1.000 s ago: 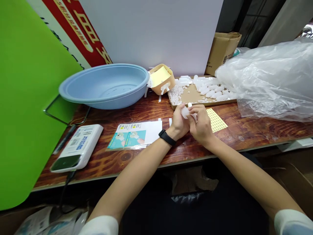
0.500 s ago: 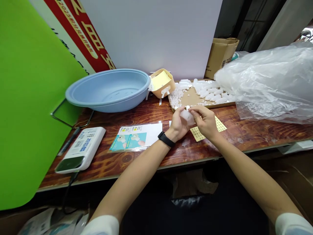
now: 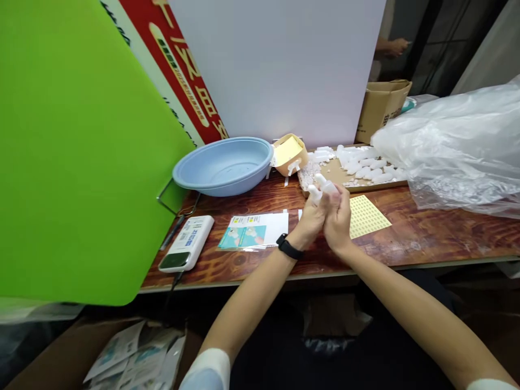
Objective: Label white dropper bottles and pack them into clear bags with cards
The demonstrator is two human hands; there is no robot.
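Observation:
My left hand (image 3: pixel 312 221) and my right hand (image 3: pixel 338 221) are pressed together above the table, in front of the cardboard tray. Two small translucent white plastic bottles stick up from between them, capped ends uppermost. One bottle (image 3: pixel 314 194) leans out on the left hand's side; the other bottle (image 3: pixel 327 186) rises by the right fingers. Both hands are closed around them, and my fingers hide the lower parts. Just right of my right hand lies a yellow sticker sheet (image 3: pixel 368 216) with rows of small marks.
Loose bottles (image 3: pixel 368 172) and small white pieces (image 3: pixel 311 169) fill parts of the shallow cardboard tray (image 3: pixel 336 172). A blue basin (image 3: pixel 222 176), orange container (image 3: pixel 298 157), printed cards (image 3: pixel 252 233) and white device (image 3: pixel 187 244) stand leftward. A big plastic bag (image 3: pixel 459 151) bulges at right. Another person's hand (image 3: pixel 398 46) shows behind.
My right fingers have gone from pinching at the cap to closing against my left hand around the bottles. Two capped tops now show clearly. The view has shifted, and another person's hand has appeared behind.

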